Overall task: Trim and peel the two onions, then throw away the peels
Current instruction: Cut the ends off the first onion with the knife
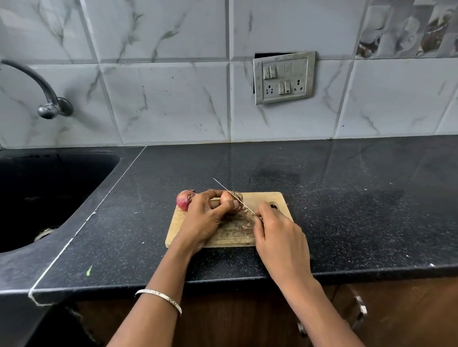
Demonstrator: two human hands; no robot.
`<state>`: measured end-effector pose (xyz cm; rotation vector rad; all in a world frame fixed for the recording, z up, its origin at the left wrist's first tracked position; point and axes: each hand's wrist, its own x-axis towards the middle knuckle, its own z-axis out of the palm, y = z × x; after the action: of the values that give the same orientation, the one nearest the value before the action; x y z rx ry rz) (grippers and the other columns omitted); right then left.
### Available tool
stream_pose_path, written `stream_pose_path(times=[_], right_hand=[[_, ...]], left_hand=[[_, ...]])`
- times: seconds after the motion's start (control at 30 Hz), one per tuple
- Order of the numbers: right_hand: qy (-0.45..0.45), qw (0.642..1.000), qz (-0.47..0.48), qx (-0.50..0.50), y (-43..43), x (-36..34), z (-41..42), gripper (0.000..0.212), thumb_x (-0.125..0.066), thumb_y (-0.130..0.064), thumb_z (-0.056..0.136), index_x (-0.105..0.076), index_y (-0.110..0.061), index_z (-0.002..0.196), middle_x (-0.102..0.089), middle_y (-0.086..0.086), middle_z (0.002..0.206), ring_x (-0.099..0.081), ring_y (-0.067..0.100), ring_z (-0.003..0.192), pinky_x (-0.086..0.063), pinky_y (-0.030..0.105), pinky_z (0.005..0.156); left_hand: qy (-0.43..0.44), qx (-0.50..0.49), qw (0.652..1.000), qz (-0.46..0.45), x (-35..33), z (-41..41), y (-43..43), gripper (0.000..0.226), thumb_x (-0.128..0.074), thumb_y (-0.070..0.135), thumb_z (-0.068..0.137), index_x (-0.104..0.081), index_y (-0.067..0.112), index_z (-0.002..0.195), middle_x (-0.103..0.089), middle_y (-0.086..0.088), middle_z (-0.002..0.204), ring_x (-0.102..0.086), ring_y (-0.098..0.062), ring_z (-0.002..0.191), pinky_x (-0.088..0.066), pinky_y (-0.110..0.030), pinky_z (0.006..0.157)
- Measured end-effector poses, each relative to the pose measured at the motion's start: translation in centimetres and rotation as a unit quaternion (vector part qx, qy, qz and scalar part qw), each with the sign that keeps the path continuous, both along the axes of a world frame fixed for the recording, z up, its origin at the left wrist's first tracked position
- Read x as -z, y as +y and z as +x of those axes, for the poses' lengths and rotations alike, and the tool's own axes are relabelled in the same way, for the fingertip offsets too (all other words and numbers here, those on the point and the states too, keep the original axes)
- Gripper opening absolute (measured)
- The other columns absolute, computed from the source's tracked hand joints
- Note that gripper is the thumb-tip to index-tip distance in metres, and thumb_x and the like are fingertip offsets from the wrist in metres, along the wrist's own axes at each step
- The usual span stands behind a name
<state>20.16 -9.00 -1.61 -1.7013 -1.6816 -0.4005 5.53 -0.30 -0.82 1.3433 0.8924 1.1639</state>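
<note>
Low in frame, the right hand (pixel 277 231) curls round the knife (pixel 224 187) handle, blade across the onion (pixel 227 199) the left hand (pixel 206 216) pinches over the cutting board (pixel 263 199), centre. I judge a slip could nick that thumb. The second onion (pixel 184 200) lies unpeeled, upper left of the board.

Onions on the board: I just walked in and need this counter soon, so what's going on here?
A person is trimming onions on a wooden cutting board on the black counter. The left grip holds a pale-skinned onion, and the right grip holds a knife with its blade against that onion's rooty end. A second, red onion sits unpeeled at the board's far-left corner. Scraps of skin lie on the board.
</note>
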Motion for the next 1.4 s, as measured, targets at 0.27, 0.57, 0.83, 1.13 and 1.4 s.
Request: stream_pose_path(times=[0.27, 0.57, 0.83, 1.13, 1.4], right_hand=[[-0.011, 0.999, 0.007, -0.039, 1.3, -0.3, 0.7, 0.013, -0.065, -0.017, 0.093, -0.052, -0.02, 0.097, -0.063, -0.005, 0.078, -0.058, 0.019, 0.062, -0.035, 0.027, 0.047], [0.005, 0.998, -0.001, -0.067, 3.4, -0.8, 2.8, 0.01, -0.06, -0.014, 0.097, -0.051, -0.019, 0.096, -0.066, -0.005, 0.084, -0.062, 0.02, 0.067, -0.034, 0.027, 0.051], [0.116, 0.991, 0.013, -0.065, 3.4, -0.7, 3.2, 0.015, -0.056, -0.039, 0.1, -0.059, -0.026, 0.104, -0.069, -0.01, 0.086, -0.063, 0.015, 0.072, -0.043, 0.03, 0.055], [0.22, 0.956, -0.124, -0.15, 5.5, -3.4, 3.5, 0.026, -0.078, -0.052, 0.08, -0.076, -0.037, 0.101, -0.073, -0.017, 0.077, -0.066, 0.0, 0.073, -0.054, 0.028, 0.067], [0.198, 0.962, -0.136, -0.13, 6.3, -3.8, 2.2, 0.011, -0.077, -0.035, 0.086, -0.075, -0.027, 0.094, -0.07, -0.011, 0.08, -0.066, 0.014, 0.082, -0.055, 0.037, 0.073]], left_hand=[[-0.001, 0.032, 0.999, 0.006, -0.1, -0.4, 0.1, 0.017, -0.067, 0.006, 0.094, -0.067, -0.002, 0.108, -0.077, -0.018, 0.096, -0.073, -0.027, 0.085, -0.062, -0.032, 0.078], [-0.011, 0.053, 0.998, 0.015, 0.1, -0.2, -0.3, 0.02, -0.059, 0.007, 0.099, -0.068, -0.011, 0.102, -0.073, -0.012, 0.082, -0.066, -0.018, 0.073, -0.058, -0.026, 0.069], [-0.006, 0.082, 0.996, 0.018, 0.1, -0.5, 0.1, 0.032, -0.072, 0.02, 0.091, -0.068, 0.005, 0.119, -0.075, -0.016, 0.109, -0.072, -0.024, 0.099, -0.059, -0.03, 0.086], [0.098, 0.046, 0.991, 0.083, 0.4, -0.5, 0.6, 0.055, -0.086, 0.029, 0.071, -0.066, 0.016, 0.12, -0.076, -0.003, 0.111, -0.072, -0.02, 0.106, -0.056, -0.042, 0.098], [0.151, 0.014, 0.98, 0.128, 0.3, -0.3, 0.4, 0.044, -0.086, 0.031, 0.073, -0.069, 0.022, 0.113, -0.076, 0.004, 0.101, -0.072, -0.01, 0.094, -0.058, -0.025, 0.088]])
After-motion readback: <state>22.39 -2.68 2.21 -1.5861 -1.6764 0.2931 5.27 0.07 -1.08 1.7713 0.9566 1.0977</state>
